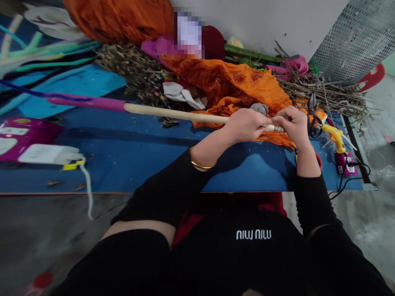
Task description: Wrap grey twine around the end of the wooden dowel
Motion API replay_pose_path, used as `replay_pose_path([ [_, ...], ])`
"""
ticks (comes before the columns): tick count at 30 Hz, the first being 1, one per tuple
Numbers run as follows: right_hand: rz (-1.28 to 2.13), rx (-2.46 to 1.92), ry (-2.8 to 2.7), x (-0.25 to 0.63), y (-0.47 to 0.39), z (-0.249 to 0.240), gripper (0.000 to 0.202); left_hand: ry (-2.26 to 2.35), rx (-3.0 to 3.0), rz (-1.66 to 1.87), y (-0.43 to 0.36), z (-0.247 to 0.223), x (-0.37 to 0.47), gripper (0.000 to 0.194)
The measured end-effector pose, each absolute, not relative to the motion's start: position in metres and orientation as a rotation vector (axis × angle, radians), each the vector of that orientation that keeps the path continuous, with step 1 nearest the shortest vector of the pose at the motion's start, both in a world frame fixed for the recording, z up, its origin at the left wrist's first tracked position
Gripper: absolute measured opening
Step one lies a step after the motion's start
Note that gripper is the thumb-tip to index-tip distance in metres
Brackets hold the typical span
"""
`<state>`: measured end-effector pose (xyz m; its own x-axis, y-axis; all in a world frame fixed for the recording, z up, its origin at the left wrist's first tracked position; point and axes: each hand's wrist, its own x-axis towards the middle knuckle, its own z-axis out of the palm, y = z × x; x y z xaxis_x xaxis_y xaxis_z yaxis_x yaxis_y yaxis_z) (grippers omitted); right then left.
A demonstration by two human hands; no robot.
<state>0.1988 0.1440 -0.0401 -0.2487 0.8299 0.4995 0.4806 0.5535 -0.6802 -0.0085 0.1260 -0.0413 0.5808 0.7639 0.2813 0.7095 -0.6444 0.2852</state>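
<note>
A long pale rod point(173, 112) lies slantwise over the blue table, with a purple sleeve point(101, 103) around its left part. My left hand point(245, 124) is closed around the rod near its right end. Close beside it, my right hand point(291, 123) has its fingers pinched together at the rod's tip, where grey cord point(278, 128) is wound in coils. A ball of grey yarn point(259, 108) sits just behind my hands, on orange cloth point(240, 78). Whether the right fingertips pinch the cord or the rod itself is hidden.
Black scissors point(314, 117) and a yellow glue gun point(335, 135) lie right of my right hand, near a small purple box point(346, 163) with black cable. Dried twigs point(336, 96) fill the back right. A purple pack point(26, 137) and a white power strip point(46, 153) are at left.
</note>
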Motion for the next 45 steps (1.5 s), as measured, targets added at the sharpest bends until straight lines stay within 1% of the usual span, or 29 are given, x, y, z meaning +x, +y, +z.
replay_pose_path([
  [2, 0.688, -1.134, -1.856, 0.201, 0.145, -0.039, 0.018, 1.22, 2.654, 0.598, 0.125, -0.041, -0.009, 0.028],
  [4, 0.963, -1.184, -1.787, 0.205, 0.147, -0.039, 0.019, 1.182, 2.618, 0.648, 0.125, -0.04, -0.01, 0.025],
  [7, 1.316, -1.167, -1.657, 0.208, 0.148, -0.04, 0.031, 1.144, 2.557, 0.732, 0.125, -0.039, -0.013, 0.031],
  [9, 1.43, -1.154, -1.582, 0.206, 0.149, -0.043, 0.039, 1.117, 2.514, 0.786, 0.125, -0.038, -0.015, 0.033],
  [11, 1.486, -1.148, -1.534, 0.202, 0.148, -0.047, 0.043, 1.088, 2.465, 0.841, 0.125, -0.036, -0.017, 0.038],
  [14, 1.49, -1.108, -1.512, 0.192, 0.146, -0.056, 0.037, 1.07, 2.447, 0.896, 0.125, -0.035, -0.017, 0.041],
  [17, 1.365, -1.107, -1.512, 0.184, 0.146, -0.065, 0.031, 1.086, 2.461, 0.943, 0.128, -0.037, -0.016, 0.04],
  [19, 1.264, -1.153, -1.525, 0.179, 0.146, -0.07, 0.034, 1.138, 2.439, 0.996, 0.13, -0.039, -0.017, 0.039],
  [22, 1.019, -1.186, -1.603, 0.172, 0.144, -0.073, 0.04, 1.249, 2.418, 1.074, 0.132, -0.041, -0.019, 0.038],
  [26, 0.535, -1.16, -1.815, 0.168, 0.134, -0.073, 0.033, 1.359, 2.469, 1.165, 0.133, -0.044, -0.019, 0.039],
  [28, 0.443, -1.135, -1.894, 0.168, 0.131, -0.073, 0.031, 1.383, 2.503, 1.188, 0.135, -0.048, -0.016, 0.039],
  [30, 0.425, -1.113, -1.923, 0.169, 0.129, -0.073, 0.033, 1.386, 2.531, 1.184, 0.137, -0.054, -0.013, 0.039],
  [32, 0.447, -1.112, -1.92, 0.168, 0.129, -0.074, 0.037, 1.392, 2.539, 1.156, 0.14, -0.06, -0.01, 0.039],
  [34, 0.539, -1.11, -1.871, 0.164, 0.13, -0.074, 0.041, 1.401, 2.533, 1.124, 0.141, -0.063, -0.008, 0.039],
  [38, 0.931, -1.054, -1.545, 0.157, 0.128, -0.071, 0.048, 1.418, 2.495, 1.092, 0.14, -0.056, -0.008, 0.038],
  [42, 1.304, -0.96, -1.261, 0.155, 0.123, -0.063, 0.046, 1.446, 2.393, 1.072, 0.135, -0.043, -0.012, 0.042],
  [45, 1.435, -0.923, -1.191, 0.156, 0.12, -0.055, 0.039, 1.405, 2.329, 1.035, 0.134, -0.036, -0.017, 0.043],
])
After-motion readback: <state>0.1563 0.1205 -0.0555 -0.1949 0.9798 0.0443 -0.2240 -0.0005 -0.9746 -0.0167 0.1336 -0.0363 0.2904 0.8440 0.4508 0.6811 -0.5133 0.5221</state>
